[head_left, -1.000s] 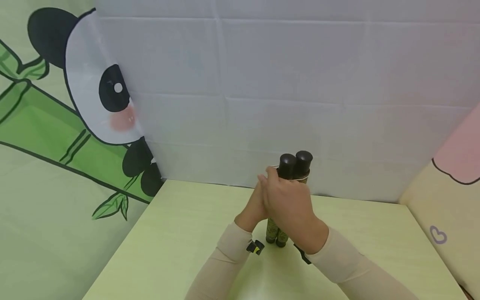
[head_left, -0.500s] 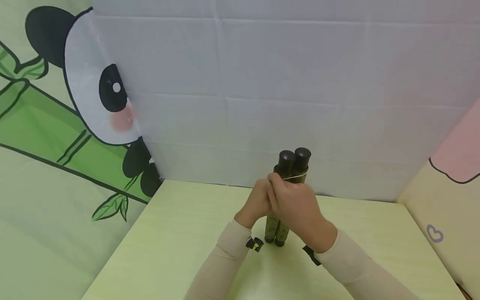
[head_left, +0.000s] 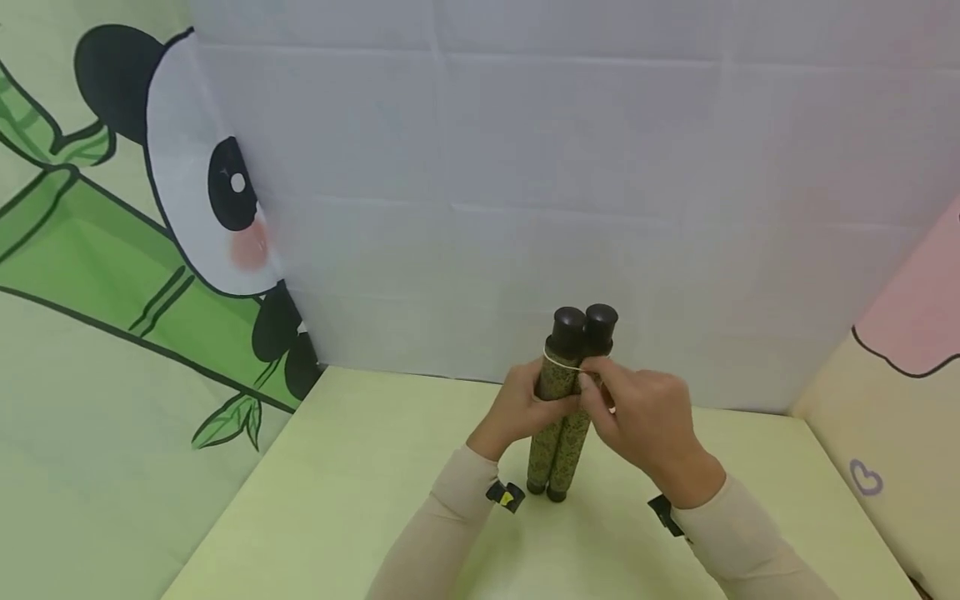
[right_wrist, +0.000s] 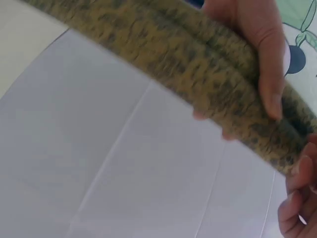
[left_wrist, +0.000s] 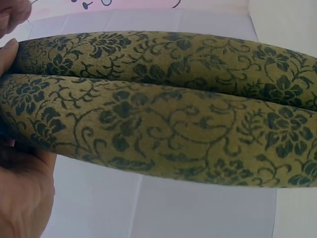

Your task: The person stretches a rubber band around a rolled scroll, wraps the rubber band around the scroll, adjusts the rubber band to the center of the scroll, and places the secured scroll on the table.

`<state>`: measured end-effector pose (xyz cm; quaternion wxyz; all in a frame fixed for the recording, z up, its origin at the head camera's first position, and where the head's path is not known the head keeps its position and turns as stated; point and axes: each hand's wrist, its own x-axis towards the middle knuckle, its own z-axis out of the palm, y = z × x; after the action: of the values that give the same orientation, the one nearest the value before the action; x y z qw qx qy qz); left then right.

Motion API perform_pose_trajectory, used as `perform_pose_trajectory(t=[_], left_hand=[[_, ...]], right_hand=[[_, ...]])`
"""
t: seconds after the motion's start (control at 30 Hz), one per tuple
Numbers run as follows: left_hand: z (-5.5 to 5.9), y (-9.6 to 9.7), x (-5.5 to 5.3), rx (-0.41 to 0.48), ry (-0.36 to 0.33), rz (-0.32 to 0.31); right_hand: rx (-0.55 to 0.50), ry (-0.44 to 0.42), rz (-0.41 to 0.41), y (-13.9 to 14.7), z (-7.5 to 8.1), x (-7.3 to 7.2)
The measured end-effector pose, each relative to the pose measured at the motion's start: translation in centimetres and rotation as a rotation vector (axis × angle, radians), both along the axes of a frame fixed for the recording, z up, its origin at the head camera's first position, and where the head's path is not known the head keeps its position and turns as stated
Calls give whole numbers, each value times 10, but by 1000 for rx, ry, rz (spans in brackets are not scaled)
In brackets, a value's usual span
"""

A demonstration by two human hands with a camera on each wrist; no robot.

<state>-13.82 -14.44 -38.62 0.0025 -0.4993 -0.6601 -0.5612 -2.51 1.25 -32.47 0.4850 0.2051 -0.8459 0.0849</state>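
Note:
Two scroll rolls [head_left: 546, 454] in olive-gold brocade with dark floral patterns stand side by side, nearly upright, with black end knobs [head_left: 569, 323]. A thin pale band [head_left: 558, 362] runs around both just below the upper knobs. My left hand [head_left: 516, 415] grips the rolls from the left, its thumb across their front. With thumb and forefinger, my right hand [head_left: 648, 417] pinches the band at the front. The brocade [left_wrist: 163, 124] fills much of the left wrist view. In the right wrist view the left thumb [right_wrist: 271, 84] lies over the rolls; the band is not distinguishable there.
The rolls are above a pale yellow table [head_left: 337, 500]. A whitish cloth backdrop [head_left: 480, 167] rises behind it. On the left is a printed wall with a panda [head_left: 187, 167] and bamboo; a cream and pink panel [head_left: 900, 400] stands at the right.
My right hand has moved right and away from the left hand, uncovering the front of the rolls and the left hand's thumb. It now pinches the band in plain sight.

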Motion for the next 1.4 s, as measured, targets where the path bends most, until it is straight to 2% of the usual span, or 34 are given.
perform_pose_trajectory(t=[0.23, 0.4, 0.53, 0.77, 1.03, 1.17, 1.3, 1.4], left_hand=[[3, 0, -3, -16, -90, -28], [2, 0, -2, -18, -113, -34], [3, 5, -3, -19, -136, -36], [1, 9, -5, -2, -153, -42], [1, 13, -9, 18, -173, -46], [1, 15, -10, 13, -181, -45], [1, 17, -10, -6, -193, -30], [1, 19, -13, -18, -203, -11]], right_hand=[[25, 130, -41, 19, 4, -6], [16, 168, -54, 29, 7, -7], [-43, 164, -50, 40, 7, -12], [-181, -8, 14, 51, 1, -19], [-427, -315, 68, 52, 2, -22], [-540, -425, 109, 50, 0, -24], [-630, -503, 194, 48, -5, -27], [-671, -515, 252, 48, -8, -30]])
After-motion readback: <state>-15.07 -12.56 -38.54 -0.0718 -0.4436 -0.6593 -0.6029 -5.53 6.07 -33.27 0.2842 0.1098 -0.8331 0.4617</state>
